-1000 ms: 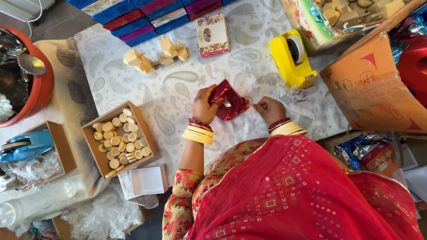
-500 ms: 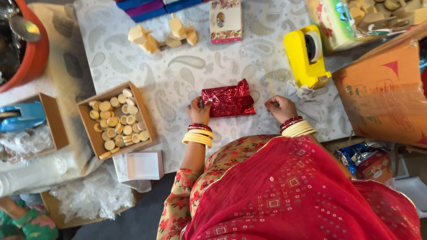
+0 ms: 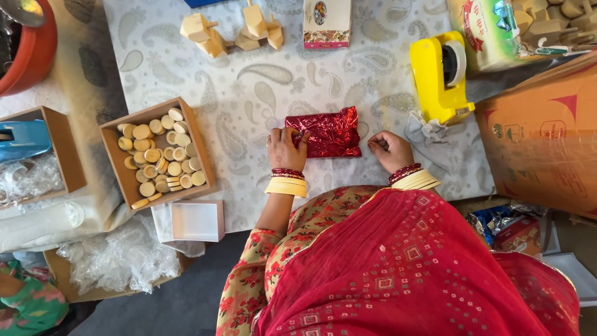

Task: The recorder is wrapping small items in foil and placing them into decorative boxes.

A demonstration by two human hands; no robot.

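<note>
Left hand [image 3: 286, 148] fingers pressing the red foil packet [image 3: 324, 132] flat on the cloth [image 3: 249, 93]. Right hand [image 3: 389, 149] loosely curled, holding nothing, just beside the packet. Brown box [image 3: 127, 180] holds wooden discs [image 3: 158, 155]; white box [image 3: 196, 221] empty.

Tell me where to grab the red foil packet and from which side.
Grip the red foil packet at its free right short edge, coming from the right, probably. It lies flat on the patterned cloth; the left hand already presses its left end, while the right hand rests just off its right corner.
</note>
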